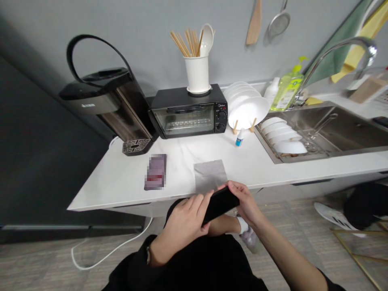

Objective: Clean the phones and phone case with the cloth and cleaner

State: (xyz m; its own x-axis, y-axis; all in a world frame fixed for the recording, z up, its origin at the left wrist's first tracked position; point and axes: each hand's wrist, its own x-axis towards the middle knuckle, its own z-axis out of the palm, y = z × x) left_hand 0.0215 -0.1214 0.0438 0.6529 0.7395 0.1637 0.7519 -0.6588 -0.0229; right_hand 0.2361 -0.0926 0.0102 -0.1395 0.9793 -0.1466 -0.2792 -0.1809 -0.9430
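Note:
A flat black phone-shaped object (220, 203) is held between my two hands, just in front of the counter's edge. My left hand (188, 216) grips its left end, fingers over the top. At its right end, my right hand (242, 199) pinches the corner with thumb and fingers. Right beyond the hands lies a grey cloth (210, 173), flat on the counter. A small white and blue bottle (239, 138) stands farther back. To the left rests a purple packet-like item (156, 173), its surface pixelated.
Behind stand a black toaster oven (188, 117), a water dispenser (121, 109) and a white utensil holder (197, 72). White plates (247, 109) stand in a rack beside the sink (348, 121), where bowls (281, 137) sit. Another person's shoe (336, 218) is at right.

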